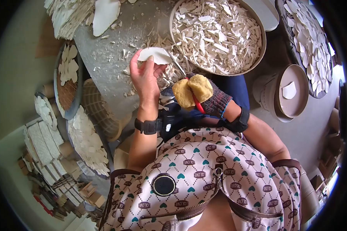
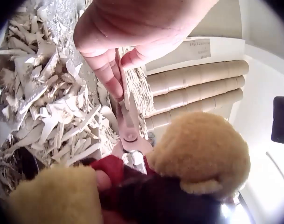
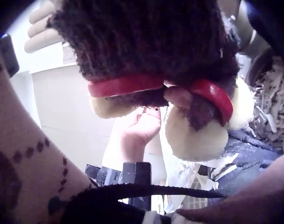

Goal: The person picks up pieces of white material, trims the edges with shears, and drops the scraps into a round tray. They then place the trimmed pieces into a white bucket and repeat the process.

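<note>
In the head view my left hand (image 1: pixel 145 79) pinches a thin white piece (image 1: pixel 158 56) between thumb and fingers. My right hand (image 1: pixel 216 99), in a dark knitted glove, grips red-handled scissors (image 1: pixel 197 104) with yellow foam pads (image 1: pixel 184 93) on them. The scissors' blades meet the right end of the piece. In the left wrist view the left hand (image 2: pixel 142 28) holds the piece edge-on at the blades (image 2: pixel 128 123); whether they are fully closed on it is unclear. The right wrist view shows the glove (image 3: pixel 146 42) around the red handles (image 3: pixel 125 87).
A round tray (image 1: pixel 263 46) full of white scraps stands at the table's far edge. Scraps lie over the grey table (image 1: pixel 104 61), with a stack of white pieces (image 1: pixel 71 19) at far left. A bucket (image 1: pixel 293 92) and a basket of pieces (image 1: pixel 310 46) stand at right.
</note>
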Available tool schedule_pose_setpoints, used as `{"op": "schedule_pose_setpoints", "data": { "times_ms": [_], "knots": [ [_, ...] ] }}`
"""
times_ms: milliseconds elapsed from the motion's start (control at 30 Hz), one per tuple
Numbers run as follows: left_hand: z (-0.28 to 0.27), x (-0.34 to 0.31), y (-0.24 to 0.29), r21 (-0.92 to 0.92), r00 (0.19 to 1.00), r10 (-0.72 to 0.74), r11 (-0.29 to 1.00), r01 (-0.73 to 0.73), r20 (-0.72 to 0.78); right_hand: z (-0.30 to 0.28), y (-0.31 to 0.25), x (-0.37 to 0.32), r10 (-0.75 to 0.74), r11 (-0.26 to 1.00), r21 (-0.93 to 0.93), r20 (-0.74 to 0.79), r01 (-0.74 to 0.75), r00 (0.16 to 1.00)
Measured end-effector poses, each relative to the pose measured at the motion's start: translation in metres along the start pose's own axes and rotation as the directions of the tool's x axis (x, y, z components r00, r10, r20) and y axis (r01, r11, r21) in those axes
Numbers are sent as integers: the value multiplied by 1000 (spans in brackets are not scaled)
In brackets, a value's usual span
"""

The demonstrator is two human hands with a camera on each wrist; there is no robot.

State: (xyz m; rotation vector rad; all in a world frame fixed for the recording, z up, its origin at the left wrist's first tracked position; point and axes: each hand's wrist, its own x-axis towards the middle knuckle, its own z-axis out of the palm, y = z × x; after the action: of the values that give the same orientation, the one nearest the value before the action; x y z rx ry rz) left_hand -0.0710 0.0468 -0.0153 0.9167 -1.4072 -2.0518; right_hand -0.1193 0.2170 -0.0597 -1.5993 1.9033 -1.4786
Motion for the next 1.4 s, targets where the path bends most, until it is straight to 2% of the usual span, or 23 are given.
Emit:
{"op": "schedule_pose_setpoints", "data": {
  "times_ms": [67,167,267,467,533,600,667,767,867,900,1033,1167,1267,1300,1333,1400],
  "knots": [
    [-6,8,3,40,999,-14,999,12,46,0,-2,1,12,1000,-1,43,-12,999],
    [-11,16,4,55,996,-33,998,28,85,4,-2,6,-42,999,32,-74,44,996],
    [-13,20,6,80,993,-53,996,45,104,16,6,2,-11,998,56,-117,17,993],
    [-13,24,6,69,997,-30,997,25,77,11,6,5,58,998,38,-2,-58,998],
    [-14,25,7,77,997,-22,997,16,77,16,8,3,216,919,325,63,-224,974],
    [-15,25,8,83,997,-14,996,8,78,16,8,3,197,912,356,50,-201,979],
    [-17,23,9,91,997,-5,996,-2,80,11,6,7,-2,991,131,-40,8,999],
    [-15,18,17,187,980,-89,981,56,177,6,9,12,-26,990,139,-59,34,998],
    [-11,13,18,226,961,-125,972,69,246,6,9,15,44,996,80,2,-44,999],
    [-9,13,13,213,978,-93,976,52,189,9,10,14,30,993,112,-68,-23,997],
    [0,11,-11,214,1000,17,977,-12,-21,1,3,7,61,998,-11,-52,-61,997],
    [13,9,-7,161,999,-8,987,1,40,-6,1,0,33,999,-26,-121,-36,992],
    [16,12,-6,180,996,-37,983,22,83,-6,6,-4,79,996,-29,-106,-83,991],
    [18,9,-6,232,983,-103,970,66,150,-6,7,-2,127,989,-60,-103,-134,987],
    [19,7,-11,234,986,-82,971,46,147,-7,7,-2,141,987,-58,-97,-147,985],
    [18,9,-13,170,981,-116,981,89,155,-9,6,-3,169,984,-50,-79,-173,982]
  ]
}}
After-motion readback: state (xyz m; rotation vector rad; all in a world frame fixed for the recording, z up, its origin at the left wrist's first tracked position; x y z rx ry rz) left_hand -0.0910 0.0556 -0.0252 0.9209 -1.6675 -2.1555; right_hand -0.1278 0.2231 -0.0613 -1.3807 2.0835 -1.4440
